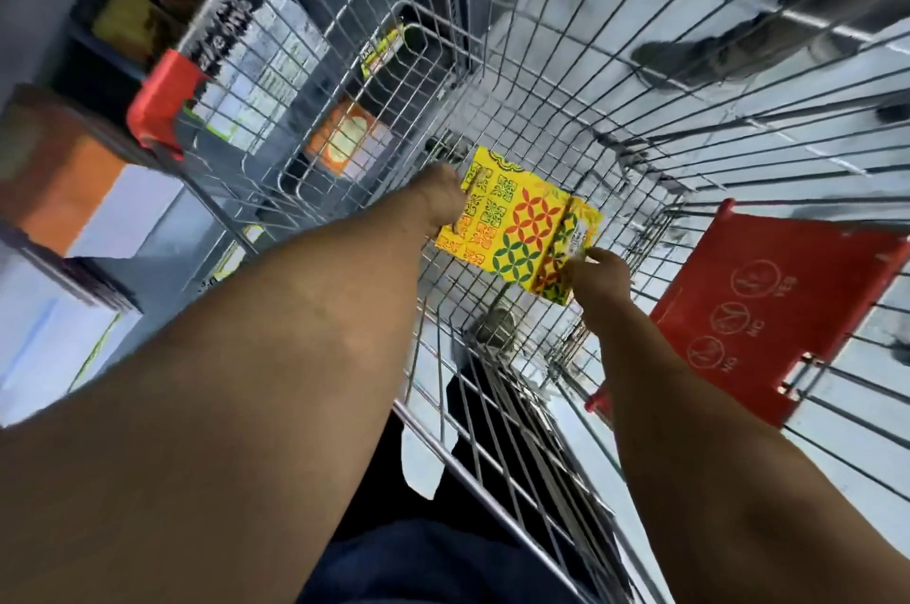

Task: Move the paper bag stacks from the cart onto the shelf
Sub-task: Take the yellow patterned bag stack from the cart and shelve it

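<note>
Yellow flat paper bag stack with red and green circle and tile prints sits down in the bottom of the silver wire-grid cart, both bare hands on it. Left hand is curled around its left edge, right hand pinches the near right corner. Red plastic child-seat flap with white icons hangs off to the right.
</note>
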A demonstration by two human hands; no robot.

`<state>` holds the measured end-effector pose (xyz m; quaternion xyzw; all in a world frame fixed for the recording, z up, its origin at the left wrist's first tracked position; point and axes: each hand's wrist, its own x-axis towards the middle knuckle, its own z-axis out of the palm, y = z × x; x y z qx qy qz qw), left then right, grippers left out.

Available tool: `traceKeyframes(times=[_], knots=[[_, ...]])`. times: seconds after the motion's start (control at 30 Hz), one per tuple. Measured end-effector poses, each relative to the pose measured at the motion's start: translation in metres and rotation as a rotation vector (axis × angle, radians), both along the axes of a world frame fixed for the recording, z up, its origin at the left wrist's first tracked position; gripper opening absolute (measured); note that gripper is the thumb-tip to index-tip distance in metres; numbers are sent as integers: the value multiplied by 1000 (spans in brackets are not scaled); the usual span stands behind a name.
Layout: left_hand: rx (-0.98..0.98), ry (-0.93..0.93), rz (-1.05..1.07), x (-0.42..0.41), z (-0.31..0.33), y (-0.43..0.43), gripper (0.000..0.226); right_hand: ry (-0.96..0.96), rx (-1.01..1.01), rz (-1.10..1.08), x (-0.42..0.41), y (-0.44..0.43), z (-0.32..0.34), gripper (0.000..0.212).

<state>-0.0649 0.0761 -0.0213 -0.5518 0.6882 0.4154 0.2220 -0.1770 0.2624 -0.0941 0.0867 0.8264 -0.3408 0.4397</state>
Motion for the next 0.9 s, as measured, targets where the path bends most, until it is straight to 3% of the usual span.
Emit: traceKeyframes(times=[0.07,0.2,0.4,0.5,0.63,0.9], knots=[[-43,43,6,7,20,-15,27,-15,-95,-13,-2,-7,22,38],[-146,157,8,23,71,-47,19,-146,-322,29,-9,-22,71,7],[-354,376,-22,55,184,-99,17,-339,-619,207,-4,-56,156,36],[-447,445,-93,68,238,-115,22,-258,-730,410,10,-73,195,34],[-517,514,-124,85,294,-122,23,-280,-836,446,37,-88,234,24],[-718,528,-21,164,385,-120,21,-303,-1003,571,88,-121,292,25]])
